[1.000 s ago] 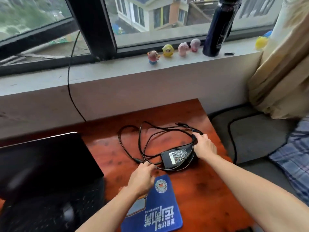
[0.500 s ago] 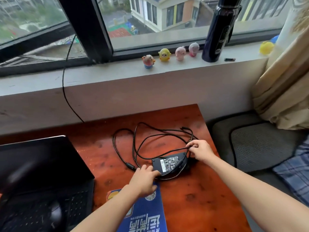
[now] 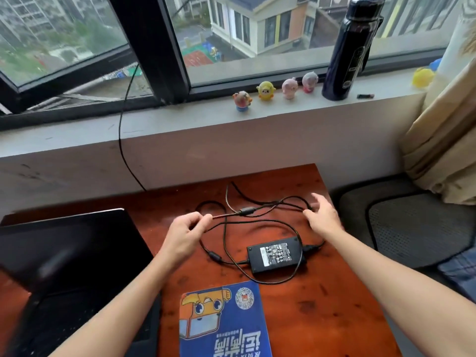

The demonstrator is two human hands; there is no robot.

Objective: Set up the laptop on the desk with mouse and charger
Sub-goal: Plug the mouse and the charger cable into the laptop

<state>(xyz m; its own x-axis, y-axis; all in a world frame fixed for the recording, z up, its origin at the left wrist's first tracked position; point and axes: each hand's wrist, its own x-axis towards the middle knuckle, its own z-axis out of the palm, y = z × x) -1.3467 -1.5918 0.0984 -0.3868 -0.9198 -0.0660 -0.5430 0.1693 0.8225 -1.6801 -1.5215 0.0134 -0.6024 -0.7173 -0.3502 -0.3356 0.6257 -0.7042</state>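
Observation:
The black charger brick lies label-up on the red-brown desk, with its cable looped around and behind it. My left hand pinches the cable above the desk. My right hand holds the same strand further right, between thumb and forefinger, its other fingers spread. The strand, with its ferrite bead, runs taut between the two hands. The open black laptop stands at the left, screen dark. A blue mouse pad lies at the front of the desk.
On the windowsill behind the desk stand several small toy figures and a dark bottle. A thin black wire hangs down from the window. A grey cushion and a curtain are to the right of the desk.
Both hands left the charger brick and lifted a strand of cable, pulling it straight between them. The brick now lies free on the desk. The view tilted up.

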